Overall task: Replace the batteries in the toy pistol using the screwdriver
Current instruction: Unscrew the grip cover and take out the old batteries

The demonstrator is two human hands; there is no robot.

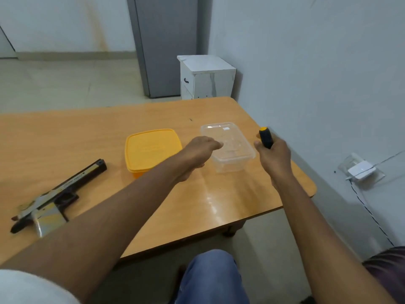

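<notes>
Fingers of the right hand (275, 157) are wrapping around the black and yellow screwdriver (265, 137), at the right of the middle of the frame. Its yellow end is sticking up out of the fist. The metal tip is hiding, so I cannot tell where it is pointing.

Fingers of the left hand (200, 154) are reaching over the near left edge of the clear box (232, 150). They are bending down, and I cannot tell if they are holding anything.

Just to the left of that hand, a yellow box (151, 150) with its lid on is sitting on the wooden table (65, 139).

Way over at the lower left of the frame, the toy pistol (54, 194) is lying flat on the table. It is well apart from both hands, with its long black barrel pointing up and to the right, toward the yellow box.
</notes>
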